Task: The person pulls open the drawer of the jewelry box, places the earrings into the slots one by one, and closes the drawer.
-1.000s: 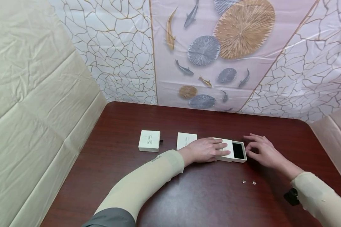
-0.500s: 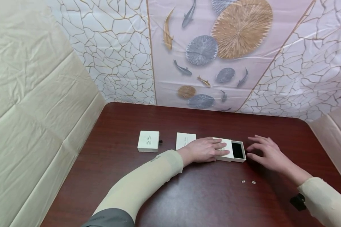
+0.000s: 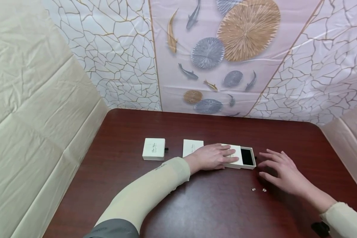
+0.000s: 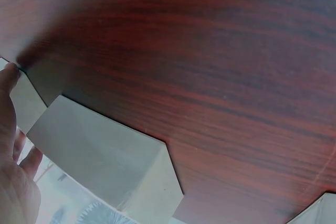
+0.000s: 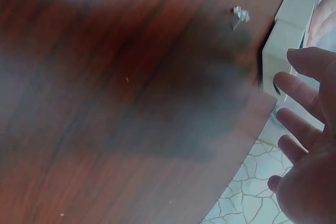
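My left hand (image 3: 212, 157) lies across the top of a white drawer-style jewelry box (image 3: 237, 148), fingers stretched over its sleeve and thumb at the near side. The box's drawer (image 3: 248, 156) is partly slid out to the right, showing a black lining. Just right of the drawer, my right hand (image 3: 285, 173) hovers with spread, relaxed fingers and nothing in them. In the right wrist view its fingertips (image 5: 283, 80) overlap the drawer's end, where a dark pull tab shows. Two small sparkling stud earrings (image 5: 241, 15) lie on the table on the near side of the box.
A second white box (image 3: 192, 147) stands behind the left wrist, partly hidden. Farther left is a third white box (image 3: 153, 148) with a black tab on its right side. The dark red wooden table (image 3: 214, 205) ends at patterned cloth (image 3: 208, 56) at the back.
My right hand has drawn back to the right from the drawer's end and its fingers have spread. The left hand stays on the box. The whole view has shifted slightly.
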The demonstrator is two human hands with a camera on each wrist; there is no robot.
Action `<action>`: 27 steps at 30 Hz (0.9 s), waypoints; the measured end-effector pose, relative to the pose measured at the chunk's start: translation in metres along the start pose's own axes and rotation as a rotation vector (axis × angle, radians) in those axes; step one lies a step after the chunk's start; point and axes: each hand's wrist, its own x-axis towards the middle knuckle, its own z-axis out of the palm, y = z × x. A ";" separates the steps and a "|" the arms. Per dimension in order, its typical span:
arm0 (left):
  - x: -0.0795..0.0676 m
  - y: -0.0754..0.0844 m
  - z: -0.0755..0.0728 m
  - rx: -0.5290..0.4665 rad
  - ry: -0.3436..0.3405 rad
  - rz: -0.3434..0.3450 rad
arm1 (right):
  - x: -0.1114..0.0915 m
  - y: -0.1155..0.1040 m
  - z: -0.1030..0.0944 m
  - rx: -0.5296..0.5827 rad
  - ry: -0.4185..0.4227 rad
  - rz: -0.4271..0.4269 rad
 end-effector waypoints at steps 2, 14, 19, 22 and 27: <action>0.000 0.000 0.000 -0.001 -0.002 -0.002 | -0.002 -0.004 0.000 0.001 0.006 -0.017; 0.001 0.000 0.002 -0.009 -0.003 -0.007 | -0.015 -0.018 0.009 -0.012 0.032 -0.085; 0.001 0.000 0.001 -0.007 -0.003 -0.008 | -0.022 -0.023 0.012 -0.014 0.046 -0.120; 0.001 0.000 0.000 -0.009 0.002 -0.007 | -0.026 -0.026 0.013 -0.020 0.068 -0.136; 0.000 -0.001 0.000 0.000 0.010 -0.007 | -0.031 -0.031 0.017 -0.023 0.087 -0.141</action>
